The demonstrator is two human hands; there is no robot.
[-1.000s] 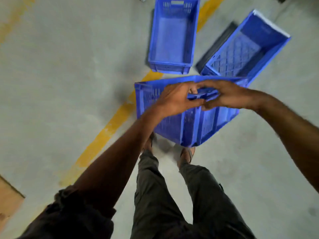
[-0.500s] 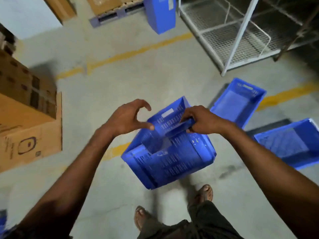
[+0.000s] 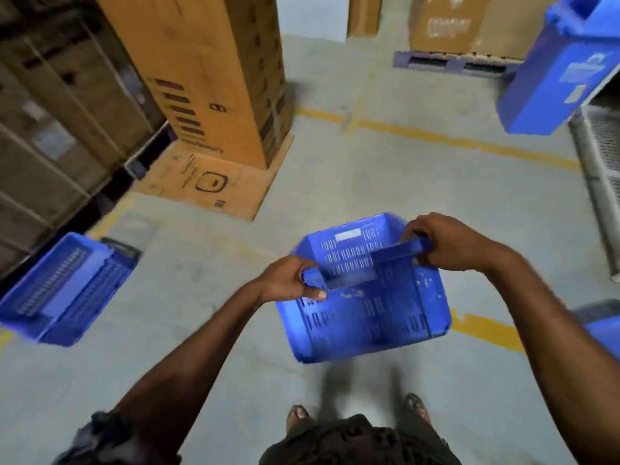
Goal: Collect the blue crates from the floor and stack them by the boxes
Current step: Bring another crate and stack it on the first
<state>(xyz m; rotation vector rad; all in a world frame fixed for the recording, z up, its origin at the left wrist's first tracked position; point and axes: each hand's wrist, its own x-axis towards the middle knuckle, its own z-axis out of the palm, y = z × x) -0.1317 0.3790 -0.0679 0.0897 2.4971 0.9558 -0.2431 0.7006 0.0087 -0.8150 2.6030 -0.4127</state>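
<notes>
I hold a blue slotted crate off the floor in front of my legs. My left hand grips its near left rim and my right hand grips the rim on the right. Another blue crate lies on the floor at the left, beside dark strapped boxes. A tall brown cardboard box stands ahead to the left on a flat cardboard sheet. A sliver of a third blue crate shows at the right edge.
A blue bin leans at the far right, next to a metal mesh rack. More cardboard boxes sit on a pallet at the back. Yellow lines cross the grey concrete floor. My feet show below the crate.
My view has swung left from the crates on the floor to the cardboard boxes. My left hand, off the crate half a second ago, now grips its rim, and the crate travels with me.
</notes>
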